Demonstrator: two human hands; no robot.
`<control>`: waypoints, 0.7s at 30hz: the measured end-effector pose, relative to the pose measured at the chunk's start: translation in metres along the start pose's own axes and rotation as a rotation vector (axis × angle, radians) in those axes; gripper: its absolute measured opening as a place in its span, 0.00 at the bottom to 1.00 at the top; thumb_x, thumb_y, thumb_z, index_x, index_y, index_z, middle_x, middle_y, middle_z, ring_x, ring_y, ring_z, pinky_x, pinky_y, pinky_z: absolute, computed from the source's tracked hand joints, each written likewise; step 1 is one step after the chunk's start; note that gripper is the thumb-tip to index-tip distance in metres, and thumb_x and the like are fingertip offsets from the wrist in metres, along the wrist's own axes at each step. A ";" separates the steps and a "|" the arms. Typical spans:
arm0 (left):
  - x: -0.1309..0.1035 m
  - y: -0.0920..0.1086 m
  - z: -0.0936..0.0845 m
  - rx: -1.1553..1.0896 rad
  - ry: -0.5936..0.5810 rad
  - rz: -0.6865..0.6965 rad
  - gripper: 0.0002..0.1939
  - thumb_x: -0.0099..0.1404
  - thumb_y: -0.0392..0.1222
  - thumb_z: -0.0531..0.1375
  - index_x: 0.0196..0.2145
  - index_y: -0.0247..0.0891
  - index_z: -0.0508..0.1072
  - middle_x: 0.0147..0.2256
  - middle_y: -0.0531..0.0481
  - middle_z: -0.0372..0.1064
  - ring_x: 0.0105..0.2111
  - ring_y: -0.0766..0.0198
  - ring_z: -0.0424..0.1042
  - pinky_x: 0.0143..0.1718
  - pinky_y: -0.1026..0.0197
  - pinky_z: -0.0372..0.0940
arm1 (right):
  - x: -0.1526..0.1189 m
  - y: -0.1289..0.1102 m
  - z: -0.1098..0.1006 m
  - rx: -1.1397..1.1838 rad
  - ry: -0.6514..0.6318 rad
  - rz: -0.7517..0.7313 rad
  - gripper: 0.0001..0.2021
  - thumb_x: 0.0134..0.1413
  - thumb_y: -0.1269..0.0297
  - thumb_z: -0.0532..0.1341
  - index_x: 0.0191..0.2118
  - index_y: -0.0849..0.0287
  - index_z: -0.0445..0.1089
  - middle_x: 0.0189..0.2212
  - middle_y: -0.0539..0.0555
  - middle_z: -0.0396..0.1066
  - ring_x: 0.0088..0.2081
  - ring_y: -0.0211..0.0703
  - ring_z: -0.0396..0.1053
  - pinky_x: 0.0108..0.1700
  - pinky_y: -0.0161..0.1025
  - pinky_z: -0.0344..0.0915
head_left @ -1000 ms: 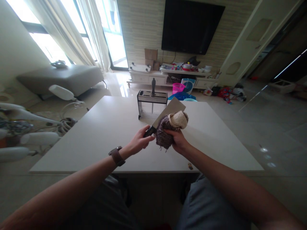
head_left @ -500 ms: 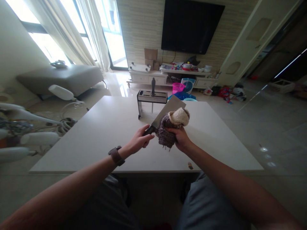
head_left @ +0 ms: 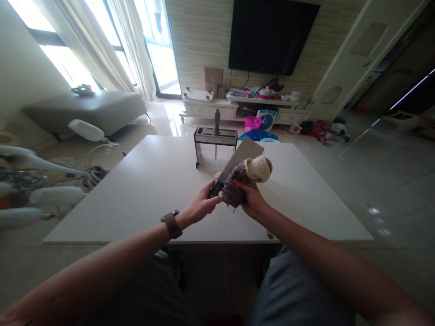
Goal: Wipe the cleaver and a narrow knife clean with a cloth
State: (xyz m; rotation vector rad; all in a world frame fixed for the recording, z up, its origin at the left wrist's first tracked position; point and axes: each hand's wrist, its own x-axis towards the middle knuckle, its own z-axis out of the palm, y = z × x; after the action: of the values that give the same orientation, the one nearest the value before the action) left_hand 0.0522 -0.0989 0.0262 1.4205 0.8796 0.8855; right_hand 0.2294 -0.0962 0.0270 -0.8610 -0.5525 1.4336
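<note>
Right now your left hand [head_left: 203, 204] is closed around the dark handle of a broad, flat-bladed cleaver [head_left: 240, 157] above the white table [head_left: 142, 190]. Your right hand [head_left: 250, 199] grips a nubbly purple-and-cream cloth [head_left: 242, 181] bunched against the blade — a dark-framed knife rack [head_left: 215, 138] stands just behind.

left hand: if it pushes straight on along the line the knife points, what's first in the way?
Likely the cloth in the right hand, which already lies against the knife held by the left hand. Beyond it the line runs toward the knife rack or just right of it; depth is unclear.
</note>
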 end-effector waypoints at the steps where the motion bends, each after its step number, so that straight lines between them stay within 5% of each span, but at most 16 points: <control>1: 0.000 -0.001 0.000 -0.008 0.003 0.001 0.22 0.60 0.42 0.65 0.51 0.36 0.67 0.19 0.63 0.60 0.15 0.71 0.58 0.16 0.69 0.54 | 0.000 0.002 0.000 -0.007 -0.002 0.004 0.25 0.32 0.69 0.77 0.42 0.55 0.75 0.37 0.50 0.82 0.39 0.46 0.79 0.47 0.45 0.77; 21: 0.003 -0.003 -0.004 0.021 0.011 -0.032 0.19 0.61 0.46 0.65 0.46 0.39 0.64 0.19 0.64 0.59 0.15 0.71 0.58 0.15 0.69 0.54 | 0.002 -0.002 0.000 -0.066 0.031 -0.036 0.23 0.32 0.69 0.77 0.41 0.57 0.77 0.38 0.52 0.83 0.39 0.49 0.80 0.46 0.47 0.78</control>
State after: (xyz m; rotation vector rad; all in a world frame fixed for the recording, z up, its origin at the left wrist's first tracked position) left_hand 0.0496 -0.0942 0.0239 1.4172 0.9195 0.8630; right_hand 0.2307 -0.0945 0.0280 -0.9198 -0.5916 1.3730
